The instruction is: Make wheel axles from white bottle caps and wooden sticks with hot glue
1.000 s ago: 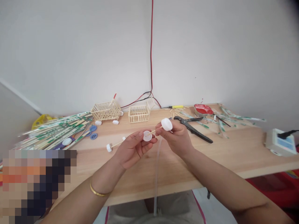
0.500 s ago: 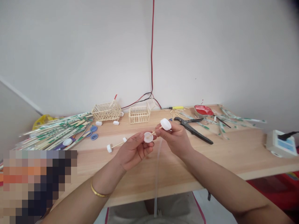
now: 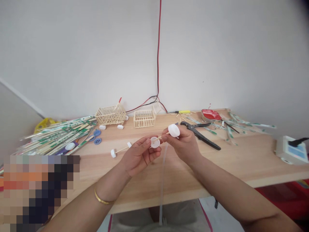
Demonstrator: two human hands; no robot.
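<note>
Between thumb and fingers, my left hand [image 3: 138,156] grips a white bottle cap [image 3: 155,142] whose hollow side faces the stick. My right hand [image 3: 183,143] pinches a short wooden stick [image 3: 159,138]; one end reaches into that cap. At the stick's other end sits a second white cap [image 3: 174,130], above my right fingers. Left of my hands, another stick [image 3: 122,149] with a white cap at each end lies on the wooden table [image 3: 217,167]. Whether the stick touches the bottom of the held cap I cannot tell.
Two stick frames [image 3: 144,119] stand at the wall. Wrapped chopsticks [image 3: 62,135] and blue caps [image 3: 97,141] lie left. Black cutters [image 3: 200,135], a bowl with red contents [image 3: 211,114], wrappers and a white power box [image 3: 292,149] are right. A translucent tube [image 3: 162,183] crosses the front edge.
Both hands, with the caps and stick, sit very slightly further right in the view, and the whole scene has shifted a little. The grip of both hands looks the same.
</note>
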